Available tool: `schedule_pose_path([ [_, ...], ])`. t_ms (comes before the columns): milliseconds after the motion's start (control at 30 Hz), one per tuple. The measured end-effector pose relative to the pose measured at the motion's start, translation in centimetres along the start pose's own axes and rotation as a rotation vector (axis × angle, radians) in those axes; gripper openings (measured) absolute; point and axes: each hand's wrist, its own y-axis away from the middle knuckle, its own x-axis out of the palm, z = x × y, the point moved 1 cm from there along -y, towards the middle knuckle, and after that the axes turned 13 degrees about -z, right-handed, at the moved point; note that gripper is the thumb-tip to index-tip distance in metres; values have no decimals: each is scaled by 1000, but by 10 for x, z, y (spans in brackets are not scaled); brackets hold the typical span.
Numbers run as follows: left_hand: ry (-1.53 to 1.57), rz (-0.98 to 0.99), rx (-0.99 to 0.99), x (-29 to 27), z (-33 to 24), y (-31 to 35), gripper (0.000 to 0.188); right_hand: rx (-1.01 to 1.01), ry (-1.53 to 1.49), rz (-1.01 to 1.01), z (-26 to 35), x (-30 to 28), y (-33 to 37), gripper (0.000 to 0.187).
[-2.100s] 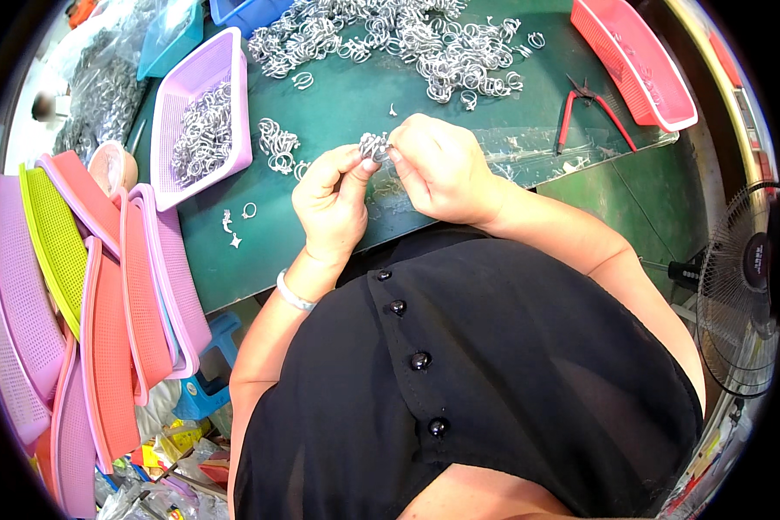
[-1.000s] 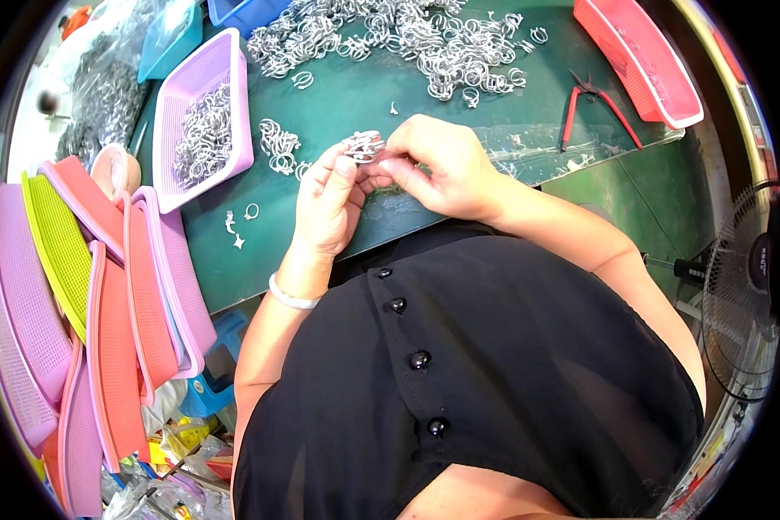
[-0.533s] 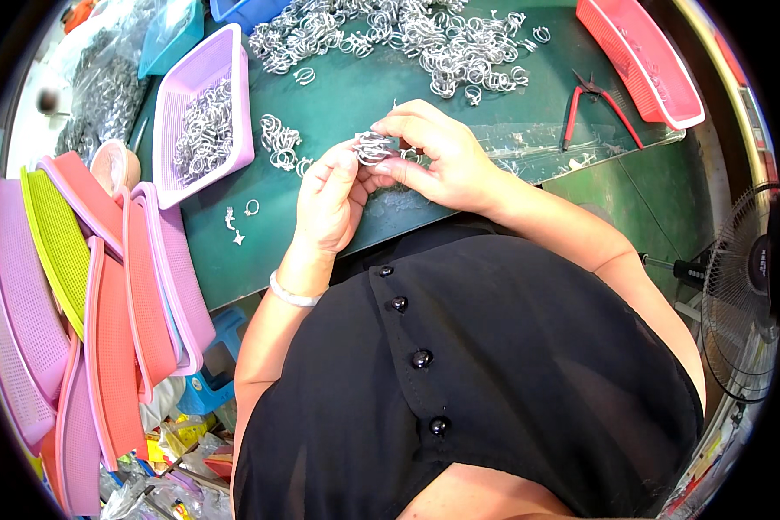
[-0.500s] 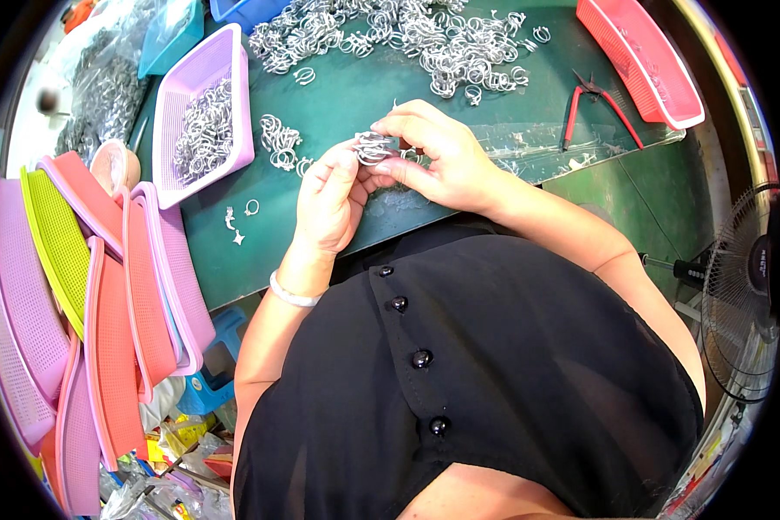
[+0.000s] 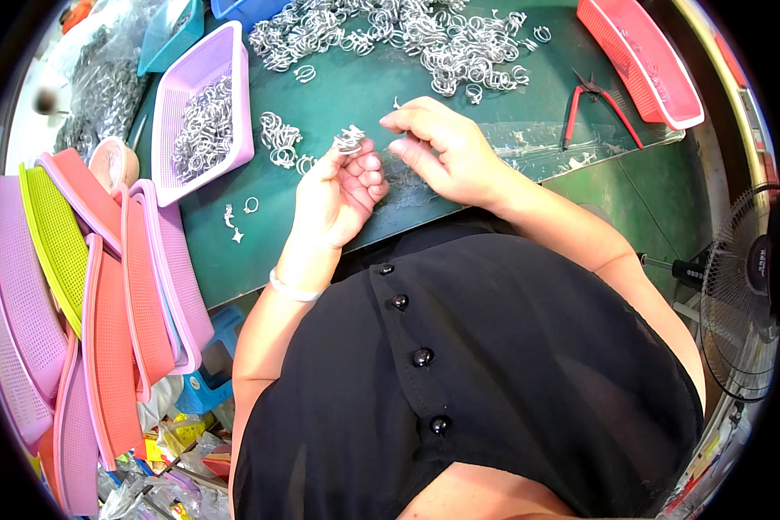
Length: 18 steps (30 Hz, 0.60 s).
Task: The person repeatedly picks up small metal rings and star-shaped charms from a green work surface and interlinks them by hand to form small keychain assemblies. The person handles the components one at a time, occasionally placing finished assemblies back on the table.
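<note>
A small bunch of silver metal rings (image 5: 349, 139) is pinched between the thumb and fingers of my left hand (image 5: 340, 198), above the near part of the green table (image 5: 338, 95). A short gap to the right, my right hand (image 5: 452, 158) hovers with its thumb and fingers apart, and nothing shows between them. Just left of my left hand lies a small cluster of similar rings (image 5: 280, 140). A tiny silver piece (image 5: 396, 103) lies beyond my right fingertips. Farther left on the table are a single ring (image 5: 251, 205) and a star-shaped bit (image 5: 237, 235).
A large ring pile (image 5: 459, 48) covers the table's far side. Red-handled pliers (image 5: 572, 117) lie right, beside a red basket (image 5: 611, 39). A purple basket (image 5: 245, 113) holding rings stands left, near stacked colored baskets (image 5: 113, 347). A fan (image 5: 737, 286) stands at far right.
My hands have come apart: the right hand has let go of the bunch of rings and drawn back slightly. The left hand keeps the bunch, now a little farther left.
</note>
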Motion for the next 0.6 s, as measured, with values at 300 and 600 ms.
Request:
schedule_pose_path([
  [300,-81,-115,179,9,-22,15,30,115,211,119,-21,-24,6,20],
  [600,-706,-606,1339,4,-145,35,31,-20,425,296,-14,-15,12,31],
])
